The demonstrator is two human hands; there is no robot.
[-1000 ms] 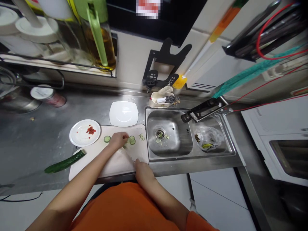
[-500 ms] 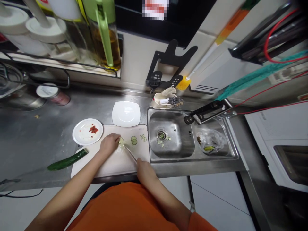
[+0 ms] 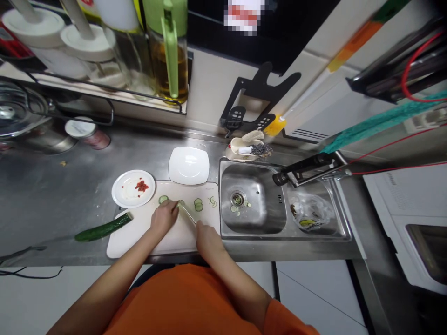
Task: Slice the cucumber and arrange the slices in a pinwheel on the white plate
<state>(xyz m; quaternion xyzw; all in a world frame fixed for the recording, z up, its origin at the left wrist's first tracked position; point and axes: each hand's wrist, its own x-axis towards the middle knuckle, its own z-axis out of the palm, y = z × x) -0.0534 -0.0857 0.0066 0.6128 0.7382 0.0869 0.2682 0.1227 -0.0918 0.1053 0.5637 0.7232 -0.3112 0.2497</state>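
Observation:
My right hand is closed round the handle of a knife, its blade slanting up and left over the white cutting board. At the blade's tip lies a pale green cucumber slice. Curled fingers of my left hand press at the left edge of that slice, partly hiding it. Another cucumber slice shows just beyond my left knuckles. To the right lie overlapping cucumber slices and thin cucumber strips. A cut cucumber rests across the board's left edge.
A white plate with chopped red bits and a square white plate stand behind the board. Right of it is a steel sink with slices near the drain. A plastic bag lies in the side basin. Jars and an oil bottle fill the shelf.
The view has shifted slightly, so things sit further right. My left hand has moved nearer my body relative to the board, exposing a slice behind it. The knife remains at the slice.

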